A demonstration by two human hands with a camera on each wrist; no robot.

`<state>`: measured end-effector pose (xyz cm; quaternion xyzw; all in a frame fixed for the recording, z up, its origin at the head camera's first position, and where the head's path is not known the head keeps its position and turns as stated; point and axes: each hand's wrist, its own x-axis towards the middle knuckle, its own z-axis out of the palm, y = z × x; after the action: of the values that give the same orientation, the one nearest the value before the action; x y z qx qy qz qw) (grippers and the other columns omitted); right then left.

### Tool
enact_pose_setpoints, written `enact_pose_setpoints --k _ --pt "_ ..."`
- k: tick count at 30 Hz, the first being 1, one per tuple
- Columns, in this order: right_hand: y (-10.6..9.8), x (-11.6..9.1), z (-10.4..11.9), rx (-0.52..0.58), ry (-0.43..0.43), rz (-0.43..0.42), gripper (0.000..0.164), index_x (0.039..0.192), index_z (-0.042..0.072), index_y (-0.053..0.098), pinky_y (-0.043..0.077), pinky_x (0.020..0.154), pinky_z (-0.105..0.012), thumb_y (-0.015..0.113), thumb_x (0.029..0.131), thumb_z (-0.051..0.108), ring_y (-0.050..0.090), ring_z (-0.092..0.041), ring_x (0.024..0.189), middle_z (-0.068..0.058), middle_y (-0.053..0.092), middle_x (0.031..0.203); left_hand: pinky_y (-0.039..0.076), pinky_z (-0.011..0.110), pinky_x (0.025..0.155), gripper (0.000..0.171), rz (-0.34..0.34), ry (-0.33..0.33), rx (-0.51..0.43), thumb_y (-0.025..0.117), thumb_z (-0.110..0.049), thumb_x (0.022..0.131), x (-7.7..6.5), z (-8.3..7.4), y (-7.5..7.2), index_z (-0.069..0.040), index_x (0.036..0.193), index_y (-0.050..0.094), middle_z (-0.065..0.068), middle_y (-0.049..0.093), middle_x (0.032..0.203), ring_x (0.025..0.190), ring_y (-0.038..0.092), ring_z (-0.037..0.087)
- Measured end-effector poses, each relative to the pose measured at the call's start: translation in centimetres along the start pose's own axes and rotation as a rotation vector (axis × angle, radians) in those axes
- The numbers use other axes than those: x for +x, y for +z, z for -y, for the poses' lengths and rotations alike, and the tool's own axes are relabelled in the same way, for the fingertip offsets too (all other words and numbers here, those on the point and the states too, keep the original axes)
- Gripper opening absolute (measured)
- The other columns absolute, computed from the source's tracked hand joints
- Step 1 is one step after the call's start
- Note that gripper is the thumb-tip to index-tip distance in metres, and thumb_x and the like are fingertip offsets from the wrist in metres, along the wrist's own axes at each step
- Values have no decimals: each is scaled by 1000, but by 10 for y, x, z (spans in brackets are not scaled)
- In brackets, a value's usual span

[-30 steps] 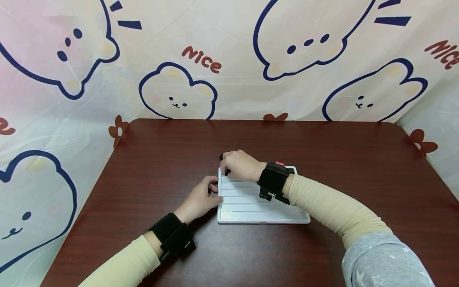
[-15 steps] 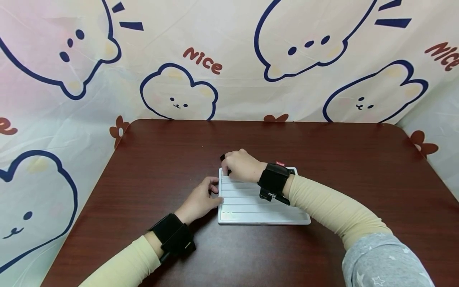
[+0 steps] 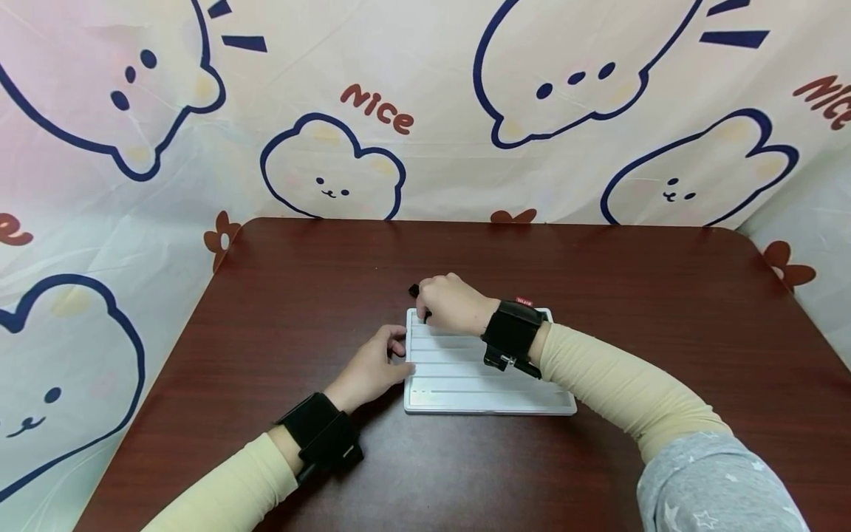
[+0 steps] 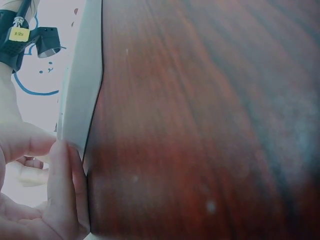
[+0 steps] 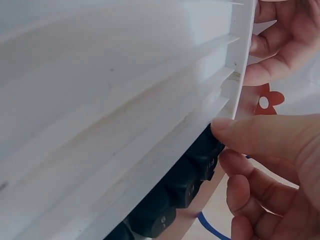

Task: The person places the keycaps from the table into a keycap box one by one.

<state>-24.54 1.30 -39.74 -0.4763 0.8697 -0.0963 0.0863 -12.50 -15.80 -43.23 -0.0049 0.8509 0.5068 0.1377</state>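
A white tray (image 3: pixel 485 380) with raised ridges lies on the brown table. Along its far ridge sits a row of black keycaps (image 5: pixel 155 215) with pale markings, mostly hidden behind the right hand in the head view. My right hand (image 3: pixel 452 304) is over the tray's far left corner. Its thumb and index finger pinch the end keycap (image 5: pixel 207 150), the other fingers curled below. At the tray's left edge rests my left hand (image 3: pixel 372 369), thumb on the rim and fingers bent loosely against the side. A small black piece (image 3: pixel 414 290) shows beside the right fingers; its kind is unclear.
The brown wooden table (image 3: pixel 279 295) extends around the tray on every side. A cartoon-printed cloth (image 3: pixel 439 170) hangs behind it and at the sides. Both wrists wear black straps with cameras, and the right forearm (image 3: pixel 612 377) passes over the tray's right part.
Both hands and the tray keep nearly the same places. The right hand shifts very slightly to the right; the view itself also moves a little.
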Motion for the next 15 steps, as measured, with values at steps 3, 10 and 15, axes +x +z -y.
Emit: enact_pose_setpoints --k 3,10,15 --pt "-1 -1 -1 0 1 3 12 95 9 81 49 90 -48 81 86 1 67 -25 100 -5 71 98 46 34 73 58 3 -5 -2 73 -6 92 1 0 0 3 143 48 10 58 105 83 53 20" --pt "-8 -1 -4 45 14 -80 8 98 7 81 51 85 -41 76 92 7 69 -20 93 -5 73 97 46 32 73 58 5 -2 -1 73 -5 92 2 0 0 4 143 47 10 58 105 82 53 19" --pt "-13 2 -6 90 39 -95 10 100 7 81 48 87 -42 75 93 7 68 -19 93 -5 75 99 46 34 74 57 -2 -7 1 73 -5 92 2 1 1 3 143 48 9 58 104 82 53 19"
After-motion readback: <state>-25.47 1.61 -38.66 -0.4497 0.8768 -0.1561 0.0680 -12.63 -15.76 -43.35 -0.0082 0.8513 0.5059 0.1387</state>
